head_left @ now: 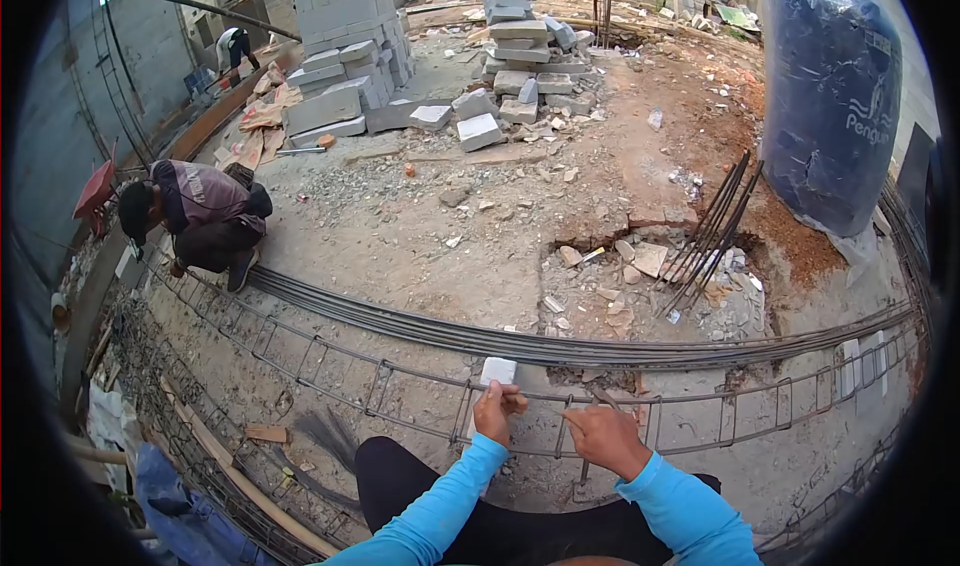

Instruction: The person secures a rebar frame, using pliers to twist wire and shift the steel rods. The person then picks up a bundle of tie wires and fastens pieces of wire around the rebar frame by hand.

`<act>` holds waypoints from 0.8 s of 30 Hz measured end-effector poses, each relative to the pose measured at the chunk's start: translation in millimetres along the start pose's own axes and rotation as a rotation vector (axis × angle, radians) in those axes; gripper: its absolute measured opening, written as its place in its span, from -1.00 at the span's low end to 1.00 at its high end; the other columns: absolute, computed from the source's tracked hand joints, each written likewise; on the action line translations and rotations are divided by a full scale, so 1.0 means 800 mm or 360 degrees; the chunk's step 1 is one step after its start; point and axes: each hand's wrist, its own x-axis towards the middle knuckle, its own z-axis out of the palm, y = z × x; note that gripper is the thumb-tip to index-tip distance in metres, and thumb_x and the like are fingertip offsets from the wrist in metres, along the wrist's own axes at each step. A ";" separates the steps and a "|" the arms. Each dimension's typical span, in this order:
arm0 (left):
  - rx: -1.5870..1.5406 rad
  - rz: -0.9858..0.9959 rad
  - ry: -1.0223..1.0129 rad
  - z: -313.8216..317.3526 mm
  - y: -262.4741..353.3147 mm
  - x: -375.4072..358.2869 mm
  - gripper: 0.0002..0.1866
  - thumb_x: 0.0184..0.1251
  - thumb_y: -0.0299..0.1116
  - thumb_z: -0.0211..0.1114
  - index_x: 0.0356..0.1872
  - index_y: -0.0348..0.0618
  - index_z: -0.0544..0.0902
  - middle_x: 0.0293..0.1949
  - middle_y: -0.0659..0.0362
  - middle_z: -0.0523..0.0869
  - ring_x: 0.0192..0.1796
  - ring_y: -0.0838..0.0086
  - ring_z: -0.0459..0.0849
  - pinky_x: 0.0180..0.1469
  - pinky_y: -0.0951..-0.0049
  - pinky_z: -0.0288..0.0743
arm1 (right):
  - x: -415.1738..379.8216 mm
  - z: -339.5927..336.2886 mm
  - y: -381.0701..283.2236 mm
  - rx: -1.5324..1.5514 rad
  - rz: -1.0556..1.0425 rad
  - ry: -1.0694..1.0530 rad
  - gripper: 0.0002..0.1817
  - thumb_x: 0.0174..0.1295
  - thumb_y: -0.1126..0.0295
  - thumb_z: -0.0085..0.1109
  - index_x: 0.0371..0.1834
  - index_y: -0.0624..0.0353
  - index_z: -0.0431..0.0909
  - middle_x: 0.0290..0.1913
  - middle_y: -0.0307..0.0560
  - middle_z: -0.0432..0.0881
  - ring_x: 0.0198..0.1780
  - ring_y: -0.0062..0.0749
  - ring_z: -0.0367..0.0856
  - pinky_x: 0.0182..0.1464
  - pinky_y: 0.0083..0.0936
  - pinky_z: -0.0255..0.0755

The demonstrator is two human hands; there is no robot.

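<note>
Rebar cage [655, 401] nr L hand [492, 412]; nr R hand [608, 438]

our bright turquoise long sleeves [437, 506], kinda snug with wrinkles at the forearms, cuffs at the wrists, plain black pants [390, 471], bare hands, no gloves

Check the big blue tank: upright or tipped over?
Upright. The blue tank stands on end on the dirt, its plastic wrap bunched at the base.
</note>
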 end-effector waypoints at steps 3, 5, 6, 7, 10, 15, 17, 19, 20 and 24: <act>0.0894 0.0574 -0.0145 -0.015 -0.054 0.005 -0.57 0.59 -0.03 0.07 -0.12 -0.24 0.68 -0.23 0.04 0.75 -0.10 0.19 0.70 0.00 0.17 0.52 | 0.006 -0.015 0.019 -0.0153 0.0137 -0.0113 -0.76 0.27 0.32 0.13 -0.11 0.05 0.74 -0.38 0.00 0.68 -0.28 -0.01 0.71 -0.31 -0.08 0.56; 0.1535 0.0658 -0.0321 -0.028 -0.076 0.012 -0.58 0.58 -0.03 0.06 -0.11 -0.20 0.68 -0.19 0.01 0.74 -0.06 0.11 0.69 0.05 0.12 0.50 | 0.010 -0.035 0.027 -0.0114 0.0164 0.0052 -0.77 0.26 0.33 0.14 -0.12 0.05 0.74 -0.39 0.04 0.67 -0.36 0.02 0.70 -0.33 -0.11 0.57; 0.2096 0.0782 -0.0481 -0.040 -0.092 0.007 -0.59 0.57 -0.03 0.06 -0.10 -0.17 0.68 -0.14 -0.02 0.74 -0.01 0.02 0.67 0.11 0.08 0.48 | 0.012 -0.041 0.027 -0.0089 0.0203 0.0128 -0.77 0.23 0.33 0.15 -0.12 0.07 0.73 -0.39 0.05 0.67 -0.36 0.02 0.70 -0.33 -0.11 0.57; 0.2186 0.0621 -0.0565 -0.043 -0.107 0.003 -0.65 0.54 -0.07 0.08 -0.11 -0.10 0.69 -0.08 -0.04 0.72 0.05 -0.08 0.62 0.17 0.05 0.45 | 0.012 -0.046 0.024 -0.0069 0.0267 0.0190 -0.76 0.20 0.34 0.16 -0.11 0.10 0.71 -0.39 0.05 0.67 -0.36 0.02 0.70 -0.34 -0.11 0.57; 0.2682 0.0329 -0.0836 -0.031 -0.106 0.002 -0.62 0.40 0.01 0.22 -0.07 -0.08 0.69 -0.14 -0.03 0.74 -0.06 -0.06 0.68 0.03 0.02 0.54 | 0.010 -0.058 0.013 0.0062 0.0394 0.0265 -0.73 0.14 0.36 0.19 -0.11 0.15 0.68 -0.38 0.02 0.66 -0.35 0.01 0.71 -0.33 -0.11 0.58; 0.2854 0.0287 -0.0991 -0.034 -0.099 0.001 -0.55 0.24 0.03 0.32 -0.03 -0.08 0.70 -0.05 -0.07 0.77 -0.09 -0.08 0.74 -0.04 0.01 0.62 | 0.025 -0.022 0.014 0.0129 0.0476 0.0418 -0.75 0.08 0.38 0.22 -0.16 0.17 0.64 -0.41 0.00 0.64 -0.36 0.00 0.71 -0.33 -0.09 0.58; 0.2903 0.0014 -0.0879 -0.022 -0.099 0.007 -0.56 0.26 0.03 0.31 -0.03 -0.08 0.72 -0.11 -0.13 0.78 -0.12 -0.13 0.75 -0.03 0.00 0.63 | 0.030 -0.021 0.009 0.0097 0.0480 0.0470 -0.76 0.09 0.39 0.20 -0.16 0.18 0.64 -0.42 0.00 0.64 -0.36 0.01 0.71 -0.33 -0.08 0.57; 0.2724 0.0352 -0.0874 -0.030 -0.104 0.009 -0.69 0.31 -0.07 0.29 -0.21 -0.09 0.72 -0.32 -0.14 0.77 -0.27 -0.16 0.73 -0.18 -0.04 0.63 | 0.035 -0.043 0.009 0.0017 0.0557 0.0534 -0.84 0.11 0.44 0.16 -0.25 0.19 0.62 -0.43 0.04 0.65 -0.35 0.04 0.71 -0.32 -0.06 0.56; 0.2715 0.0300 -0.0857 -0.035 -0.105 0.004 -0.69 0.31 -0.07 0.29 -0.21 -0.09 0.72 -0.32 -0.14 0.77 -0.27 -0.16 0.73 -0.18 -0.04 0.63 | 0.037 -0.062 0.010 -0.0027 0.0594 0.0603 -0.91 0.11 0.48 0.14 -0.34 0.20 0.59 -0.42 0.08 0.67 -0.35 0.06 0.71 -0.31 -0.04 0.56; 0.2515 0.0741 -0.0623 -0.036 -0.106 -0.004 -0.78 0.35 -0.32 0.26 -0.50 -0.13 0.55 -0.51 -0.08 0.69 -0.49 -0.09 0.65 -0.42 -0.03 0.53 | 0.027 -0.100 0.064 -0.0233 0.0652 0.1134 -0.87 0.30 0.37 0.13 -0.32 0.19 0.56 -0.45 0.14 0.63 -0.39 0.18 0.63 -0.36 -0.01 0.47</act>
